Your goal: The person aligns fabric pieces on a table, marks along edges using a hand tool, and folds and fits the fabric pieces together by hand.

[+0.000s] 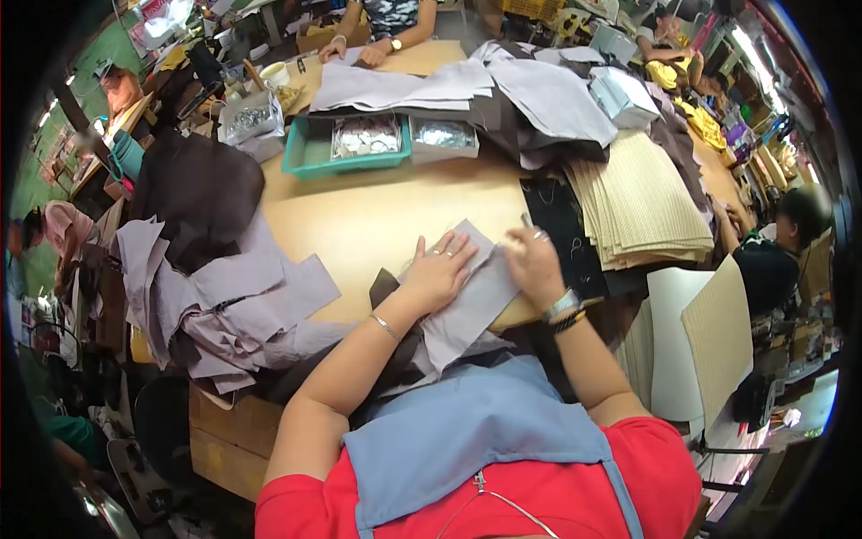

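Observation:
My left hand (442, 269) lies flat on a piece of light grey-lilac cloth (462, 314) at the table's near edge, its fingers spread. Just right of that cloth, my right hand (536, 267) is closed round a small dark-tipped tool, mostly hidden by the fingers. A dark brown scrap (382, 286) pokes out beside my left wrist. To the left, more lilac cloth pieces (233, 305) are heaped along the table edge, with dark brown cloth (199, 193) behind them.
A teal tray (346, 163) and a box of metal parts (444, 148) stand at mid-table. Striped sheets (637, 202) are stacked on the right, near a black mat (557, 229). Across the table are a co-worker's hands (359, 52). Another person (777, 247) sits at the right.

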Demonstrator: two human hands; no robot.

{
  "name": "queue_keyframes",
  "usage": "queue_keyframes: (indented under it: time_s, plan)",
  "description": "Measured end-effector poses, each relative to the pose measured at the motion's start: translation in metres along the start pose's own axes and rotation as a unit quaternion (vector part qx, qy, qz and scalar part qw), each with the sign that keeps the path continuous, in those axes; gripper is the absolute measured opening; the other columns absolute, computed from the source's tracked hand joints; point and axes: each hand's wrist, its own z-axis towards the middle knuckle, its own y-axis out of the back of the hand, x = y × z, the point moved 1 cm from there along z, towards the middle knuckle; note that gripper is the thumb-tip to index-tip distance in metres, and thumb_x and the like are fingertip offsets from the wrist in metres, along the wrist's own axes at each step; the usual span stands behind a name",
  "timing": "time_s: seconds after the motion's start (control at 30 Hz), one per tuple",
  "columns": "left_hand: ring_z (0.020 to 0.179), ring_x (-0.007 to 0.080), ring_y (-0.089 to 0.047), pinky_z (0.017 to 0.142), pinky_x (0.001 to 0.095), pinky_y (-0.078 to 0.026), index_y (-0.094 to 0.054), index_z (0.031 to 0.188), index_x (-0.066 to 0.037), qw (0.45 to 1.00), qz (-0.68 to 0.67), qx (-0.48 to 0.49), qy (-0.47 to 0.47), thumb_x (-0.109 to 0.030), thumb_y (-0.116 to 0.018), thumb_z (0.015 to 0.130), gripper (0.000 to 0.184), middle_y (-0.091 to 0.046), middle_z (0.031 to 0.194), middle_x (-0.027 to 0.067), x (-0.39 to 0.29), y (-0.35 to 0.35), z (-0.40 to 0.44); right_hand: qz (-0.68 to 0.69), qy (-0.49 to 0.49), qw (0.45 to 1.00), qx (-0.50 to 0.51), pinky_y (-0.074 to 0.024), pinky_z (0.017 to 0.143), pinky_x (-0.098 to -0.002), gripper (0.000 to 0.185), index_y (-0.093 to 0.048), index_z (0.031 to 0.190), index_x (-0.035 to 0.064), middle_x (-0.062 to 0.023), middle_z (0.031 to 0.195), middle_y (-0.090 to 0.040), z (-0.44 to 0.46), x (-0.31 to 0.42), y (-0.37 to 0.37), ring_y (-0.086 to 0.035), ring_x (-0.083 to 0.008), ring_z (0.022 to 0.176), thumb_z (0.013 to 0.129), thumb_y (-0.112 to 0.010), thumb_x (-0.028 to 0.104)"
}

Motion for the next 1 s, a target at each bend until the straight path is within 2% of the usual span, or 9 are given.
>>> queue_keyframes:
  time_s: [0.17, 0.2, 0.3, 0.4, 0.43, 0.47, 0.57, 0.7, 1.0]
  plan:
    - [0.149, 0.0271, -0.024, 0.107, 0.0782, -0.011, -0.038, 0.15, -0.028, 0.996, 0.065, 0.042, 0.036, -0.038, -0.039, 0.103, 0.049, -0.031, 0.16, 0.0019, 0.005, 0.017, 0.0, 0.07, 0.001, 0.992, 0.105, -0.0485, 0.083, -0.0434, 0.026, -0.062, 0.105, 0.0034, -0.0173, 0.095, -0.066, 0.001, 0.026, -0.023, -0.062, -0.0347, 0.092, 0.083, -0.071, 0.015]
    - [0.147, 0.0259, -0.027, 0.105, 0.0802, -0.013, -0.041, 0.148, -0.027, 0.995, 0.091, 0.006, 0.038, -0.039, -0.04, 0.102, 0.048, -0.032, 0.159, -0.0014, 0.009, 0.016, 0.001, 0.075, 0.002, 0.99, 0.117, -0.0484, 0.084, -0.0431, 0.026, -0.062, 0.105, 0.0036, -0.0172, 0.096, -0.066, 0.005, 0.024, -0.026, -0.062, -0.0346, 0.093, 0.083, -0.071, 0.016]
    - [0.147, 0.0266, -0.028, 0.105, 0.08, -0.012, -0.041, 0.148, -0.027, 0.991, 0.094, -0.006, 0.093, -0.039, -0.041, 0.101, 0.048, -0.032, 0.159, -0.0006, 0.031, 0.022, 0.007, 0.069, 0.036, 0.988, 0.133, -0.0495, 0.08, -0.0415, 0.024, -0.061, 0.102, 0.0024, -0.0173, 0.096, -0.065, 0.024, 0.019, -0.034, -0.062, -0.035, 0.09, 0.083, -0.072, 0.013]
    - [0.147, 0.0303, -0.028, 0.104, 0.0806, -0.013, -0.044, 0.146, -0.025, 0.988, 0.115, -0.044, 0.089, -0.038, -0.045, 0.1, 0.048, -0.035, 0.158, 0.0024, 0.044, 0.021, 0.007, 0.025, 0.07, 0.983, 0.166, -0.0481, 0.081, -0.0436, 0.021, -0.062, 0.1, 0.0067, -0.0143, 0.091, -0.066, 0.04, 0.011, -0.048, -0.061, -0.0348, 0.09, 0.085, -0.07, 0.019]
    - [0.146, 0.0314, -0.028, 0.103, 0.0808, -0.013, -0.045, 0.146, -0.025, 0.987, 0.124, -0.06, 0.082, -0.038, -0.046, 0.1, 0.047, -0.035, 0.158, 0.0028, 0.047, 0.017, 0.007, 0.024, 0.115, 0.985, 0.128, -0.0481, 0.079, -0.0423, 0.018, -0.062, 0.096, 0.0071, -0.0125, 0.087, -0.065, 0.043, 0.006, -0.054, -0.061, -0.0335, 0.084, 0.085, -0.07, 0.019]
    - [0.145, 0.0302, -0.033, 0.108, 0.0744, -0.018, -0.05, 0.142, -0.022, 0.986, 0.125, -0.095, 0.047, -0.034, -0.049, 0.1, 0.044, -0.042, 0.153, 0.0041, 0.043, 0.022, 0.005, 0.037, 0.13, 0.983, 0.121, -0.0483, 0.079, -0.0414, 0.016, -0.063, 0.094, 0.0071, -0.0112, 0.086, -0.065, 0.046, 0.001, -0.057, -0.061, -0.0323, 0.083, 0.085, -0.07, 0.019]
    - [0.142, 0.0281, -0.039, 0.112, 0.0649, -0.024, -0.053, 0.139, -0.02, 0.995, -0.082, -0.044, -0.017, -0.029, -0.05, 0.099, 0.041, -0.047, 0.15, 0.0045, 0.057, 0.013, 0.005, 0.047, 0.137, 0.982, 0.118, -0.049, 0.079, -0.0399, 0.013, -0.064, 0.091, 0.0073, -0.0091, 0.086, -0.065, 0.044, -0.006, -0.056, -0.061, -0.0298, 0.083, 0.084, -0.069, 0.017]
    - [0.139, 0.0261, -0.043, 0.114, 0.059, -0.027, -0.054, 0.138, -0.02, 0.999, -0.025, -0.031, -0.006, -0.025, -0.05, 0.1, 0.039, -0.049, 0.148, 0.0044, 0.047, 0.029, 0.001, 0.053, 0.127, 0.983, 0.12, -0.0495, 0.079, -0.0392, 0.01, -0.065, 0.09, 0.0079, -0.0087, 0.089, -0.066, 0.038, -0.009, -0.053, -0.061, -0.0281, 0.084, 0.084, -0.069, 0.016]
    - [0.136, 0.0278, -0.046, 0.111, 0.062, -0.029, -0.052, 0.136, -0.017, 0.997, -0.035, -0.064, -0.007, -0.023, -0.052, 0.097, 0.04, -0.053, 0.144, 0.0057, 0.042, 0.03, -0.001, 0.001, 0.151, 0.98, 0.128, -0.0492, 0.088, -0.0379, 0.03, -0.067, 0.117, 0.0157, -0.0066, 0.101, -0.067, 0.035, -0.003, -0.048, -0.061, -0.0273, 0.092, 0.087, -0.069, 0.02]
